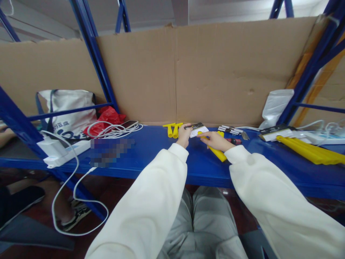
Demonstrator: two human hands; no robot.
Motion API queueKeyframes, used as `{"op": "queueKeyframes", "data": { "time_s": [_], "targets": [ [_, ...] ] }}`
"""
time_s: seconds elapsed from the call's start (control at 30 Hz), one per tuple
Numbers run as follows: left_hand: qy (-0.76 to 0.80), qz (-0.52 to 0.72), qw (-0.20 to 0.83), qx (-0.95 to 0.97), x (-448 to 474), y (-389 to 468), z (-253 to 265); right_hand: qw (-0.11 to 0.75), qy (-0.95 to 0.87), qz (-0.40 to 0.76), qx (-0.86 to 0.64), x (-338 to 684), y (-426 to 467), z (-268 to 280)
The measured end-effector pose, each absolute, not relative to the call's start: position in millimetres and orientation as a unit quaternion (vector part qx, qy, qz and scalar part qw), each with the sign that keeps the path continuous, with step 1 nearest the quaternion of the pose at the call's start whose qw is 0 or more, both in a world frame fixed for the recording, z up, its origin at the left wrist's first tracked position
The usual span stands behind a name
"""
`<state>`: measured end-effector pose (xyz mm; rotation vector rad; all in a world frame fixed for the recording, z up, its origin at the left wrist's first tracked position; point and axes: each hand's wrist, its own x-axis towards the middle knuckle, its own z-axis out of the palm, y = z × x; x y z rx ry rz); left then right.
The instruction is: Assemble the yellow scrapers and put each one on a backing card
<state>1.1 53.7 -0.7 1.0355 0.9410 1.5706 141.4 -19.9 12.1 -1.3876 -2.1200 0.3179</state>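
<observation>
Nearest, one yellow handle (218,154) is jutting from under the right hand (217,141), whose bent fingers are resting at the near edge of one black-and-white card (198,130); whether they are gripping anything, I cannot tell. The left hand (184,135) is pinching the card's left side above the blue counter (151,154). Keeping that pinch light should help avoid creasing. Right of the card, one red-and-black tool (234,141) is lying; left of it, two yellow T-shaped handles (170,132) are resting side by side; farther right, metal pieces (228,129) are lying, too small to count.
</observation>
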Motion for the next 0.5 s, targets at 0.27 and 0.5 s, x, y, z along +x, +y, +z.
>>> {"op": "queueKeyframes", "data": {
  "time_s": [0.27,0.5],
  "targets": [
    [0.438,0.652,0.451,0.424,-1.9,41.5,7.6,0.260,-0.731,-0.048,-0.629,173.6,-19.6,33.3],
    [0.453,0.641,0.443,0.433,0.4,38.2,8.7,0.157,-0.610,-0.104,-0.770,292.7,-27.4,84.9]
  ]
}}
